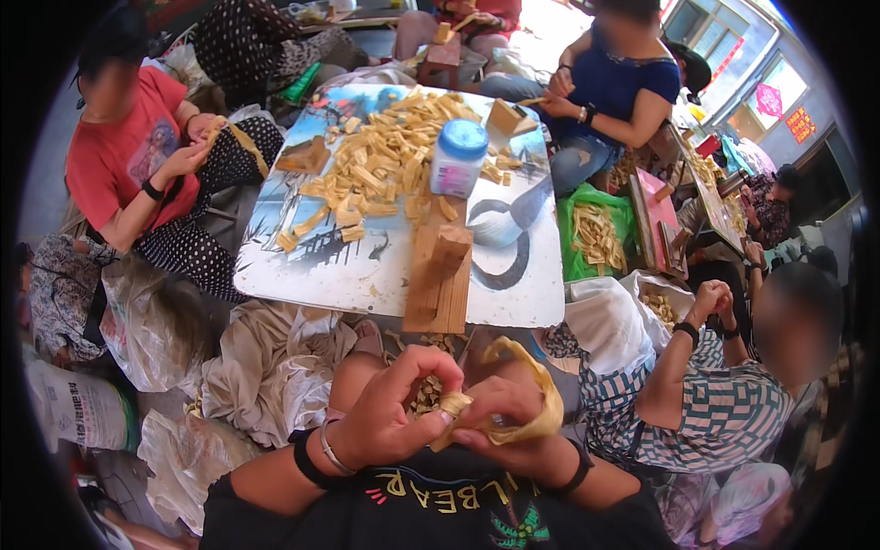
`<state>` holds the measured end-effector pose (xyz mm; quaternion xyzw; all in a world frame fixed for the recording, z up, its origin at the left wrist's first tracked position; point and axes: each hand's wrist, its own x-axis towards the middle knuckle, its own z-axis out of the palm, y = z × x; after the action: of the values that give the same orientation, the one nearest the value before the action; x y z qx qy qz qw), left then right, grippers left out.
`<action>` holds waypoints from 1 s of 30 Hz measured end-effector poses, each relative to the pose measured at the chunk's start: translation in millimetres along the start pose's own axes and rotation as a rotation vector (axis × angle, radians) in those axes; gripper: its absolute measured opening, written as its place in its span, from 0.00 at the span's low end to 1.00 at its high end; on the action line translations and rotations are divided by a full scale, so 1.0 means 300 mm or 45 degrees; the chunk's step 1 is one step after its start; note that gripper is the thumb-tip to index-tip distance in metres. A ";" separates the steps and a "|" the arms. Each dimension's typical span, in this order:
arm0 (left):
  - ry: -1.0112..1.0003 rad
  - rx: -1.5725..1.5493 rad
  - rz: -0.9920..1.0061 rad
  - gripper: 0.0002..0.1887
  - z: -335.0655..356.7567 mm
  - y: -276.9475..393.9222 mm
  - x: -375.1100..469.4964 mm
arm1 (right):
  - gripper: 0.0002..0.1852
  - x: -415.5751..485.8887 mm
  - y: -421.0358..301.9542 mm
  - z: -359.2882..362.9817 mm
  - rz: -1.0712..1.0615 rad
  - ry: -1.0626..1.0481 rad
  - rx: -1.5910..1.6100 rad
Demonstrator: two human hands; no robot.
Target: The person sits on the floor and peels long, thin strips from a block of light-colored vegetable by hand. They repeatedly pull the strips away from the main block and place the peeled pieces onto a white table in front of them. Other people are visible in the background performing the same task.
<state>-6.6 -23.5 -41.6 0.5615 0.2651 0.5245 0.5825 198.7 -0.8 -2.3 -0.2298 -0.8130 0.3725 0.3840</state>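
My left hand (405, 405) pinches the folded end of a pale yellow strip (550, 409) between thumb and fingertips, close in front of my chest. Right beside it, my right hand (509, 405) grips the same strip, which loops up and around the outer side of that hand. The strip looks like flat dried tofu skin, though its material is not certain. Beyond my hands a wooden board with an upright block (440, 275) lies over the near edge of the painted table (323, 275). Many short folded yellow pieces (385, 151) are heaped on the table.
A blue-lidded plastic jar (459, 158) stands by the heap. Small pieces (427, 395) lie below my hands. Cloth and plastic sacks (275, 371) are at the left. A green bag of pieces (597, 234) sits at the right. Several people sit around, some handling strips.
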 end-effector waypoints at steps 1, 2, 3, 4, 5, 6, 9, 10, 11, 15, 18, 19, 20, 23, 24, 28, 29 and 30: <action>0.063 -0.155 -0.096 0.19 0.021 0.017 -0.005 | 0.16 0.005 -0.008 0.005 -0.112 0.048 -0.194; 0.126 -0.310 -0.192 0.18 0.038 0.025 -0.007 | 0.19 0.005 0.016 0.029 -0.207 0.150 -0.343; 0.157 -0.215 -0.147 0.18 0.045 0.022 -0.006 | 0.19 -0.003 0.021 0.034 -0.159 0.168 -0.411; 0.188 -0.120 -0.102 0.18 0.052 0.018 -0.004 | 0.18 -0.018 0.020 0.039 -0.111 0.187 -0.478; 0.218 -0.026 -0.057 0.18 0.055 0.015 -0.001 | 0.18 -0.036 0.018 0.046 -0.063 0.205 -0.546; 0.187 0.155 0.015 0.18 0.056 0.022 0.001 | 0.20 -0.050 0.013 0.053 0.063 0.223 -0.584; 0.115 0.586 0.254 0.20 0.063 0.054 0.002 | 0.25 -0.017 0.002 0.028 0.203 0.172 -0.700; 0.110 0.654 0.346 0.20 0.069 0.057 -0.002 | 0.24 -0.034 0.021 0.026 0.278 0.185 -0.642; 0.106 0.723 0.439 0.20 0.075 0.057 -0.011 | 0.22 -0.048 0.029 0.030 0.253 0.255 -0.618; 0.253 0.500 0.303 0.21 0.067 0.045 0.000 | 0.15 -0.041 0.013 0.045 0.154 0.372 -0.401; 0.023 0.642 0.217 0.07 0.037 0.077 0.023 | 0.14 -0.020 -0.010 0.010 0.095 0.083 -0.521; -0.170 0.728 0.191 0.07 0.020 0.081 0.020 | 0.13 -0.014 -0.005 0.009 0.071 0.080 -0.498; -0.160 0.719 0.241 0.07 0.023 0.073 0.016 | 0.12 -0.009 0.005 0.007 0.049 0.077 -0.475; -0.210 0.589 0.135 0.08 -0.012 0.092 -0.019 | 0.09 -0.017 0.029 -0.025 -0.036 0.060 -0.616; -0.201 0.589 0.110 0.08 -0.029 0.087 -0.035 | 0.09 -0.026 0.036 -0.042 -0.067 0.055 -0.705; -0.246 0.609 0.047 0.09 -0.068 0.083 -0.044 | 0.09 -0.050 0.057 -0.040 -0.044 -0.097 -0.597; -0.198 0.661 0.112 0.10 -0.060 0.093 -0.020 | 0.09 -0.046 0.057 -0.034 -0.062 -0.105 -0.573; -0.152 0.709 0.181 0.13 -0.050 0.102 0.000 | 0.09 -0.036 0.053 -0.031 -0.080 -0.114 -0.556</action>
<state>-29.6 -23.5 -16.6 0.7468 0.3241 0.4372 0.3822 214.2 6.0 -15.8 -0.2653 -0.8974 0.1852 0.3000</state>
